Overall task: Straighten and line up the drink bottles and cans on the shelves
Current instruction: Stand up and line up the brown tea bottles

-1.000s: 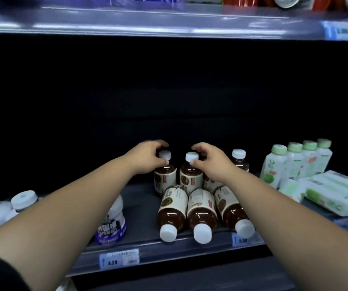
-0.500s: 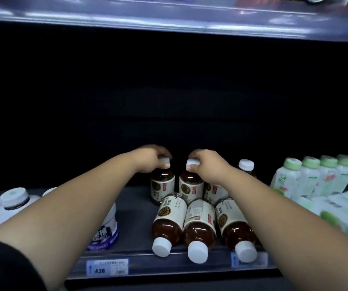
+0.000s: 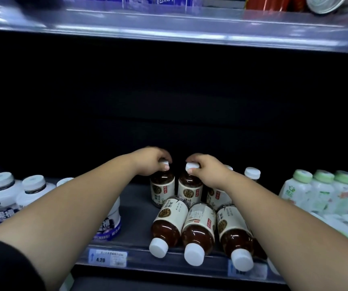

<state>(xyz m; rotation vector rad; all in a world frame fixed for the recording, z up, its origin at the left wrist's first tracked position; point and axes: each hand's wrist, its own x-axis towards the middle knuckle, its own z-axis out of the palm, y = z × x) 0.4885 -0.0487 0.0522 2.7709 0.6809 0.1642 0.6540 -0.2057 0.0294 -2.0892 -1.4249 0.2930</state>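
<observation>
Middle shelf (image 3: 136,198), dim, with a black back wall.

Left hand (image 3: 151,163) reaches far. Its fingers curl over the white cap of the left bottle (image 3: 162,189) and pinch it from above. Right hand (image 3: 207,171) does the same on the cap of the right bottle (image 3: 189,191), thumb under the cap's rim. The hands are apart, with a small gap between them, each clamped on its own cap.

Both held bottles are brown with cream labels. They stand upright, long axis vertical and caps up, side by side and almost touching, mid-shelf and set back from the front edge.

A third bottle (image 3: 217,195) stands just right of them, partly hidden under the right wrist. A fourth bottle (image 3: 252,173) is farther right; only its cap and neck are clear.

Three lying bottles (image 3: 199,225) are on their sides just in front of the standing row. Their long axes run far to near, bases far and caps toward the shelf's front lip. They touch side by side and fan slightly: the left cap swings left, the right cap swings right.

Left: squat white jars (image 3: 0,193) with dark collars, upright. Right: green-capped bottles (image 3: 299,191) upright in a row. A price tag (image 3: 108,258) on the front lip reads 4.20. The upper shelf (image 3: 168,28) is blurred, with a can (image 3: 324,4) at its far right.
</observation>
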